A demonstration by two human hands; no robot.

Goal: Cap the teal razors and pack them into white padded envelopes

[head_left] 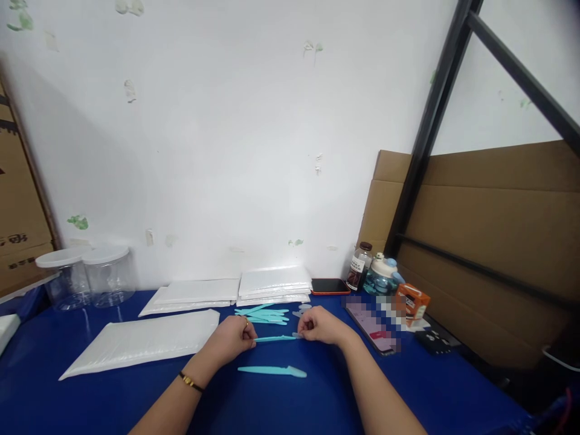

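Observation:
A teal eyebrow razor [275,339] is stretched level between my two hands. My left hand [236,338], wearing a ring, pinches the end of its handle. At the blade end, my right hand [319,326] has its fingertips closed on a small clear blade cap [296,335]. Whether the cap sits fully over the blade is too small to tell. Nearer to me lies another eyebrow razor [272,370] with a clear cover on its blade. Beyond my hands are a loose pile of teal razors [263,313] and several clear caps [305,307] beside my right fingers.
White padded mailers [145,341] lie at left, with more stacked mailers [274,282] against the wall. Two lidded clear jars [109,278] stand far left. To the right are a phone [330,286], a dark bottle [357,267], a blue water bottle [381,277] and an orange box [411,302].

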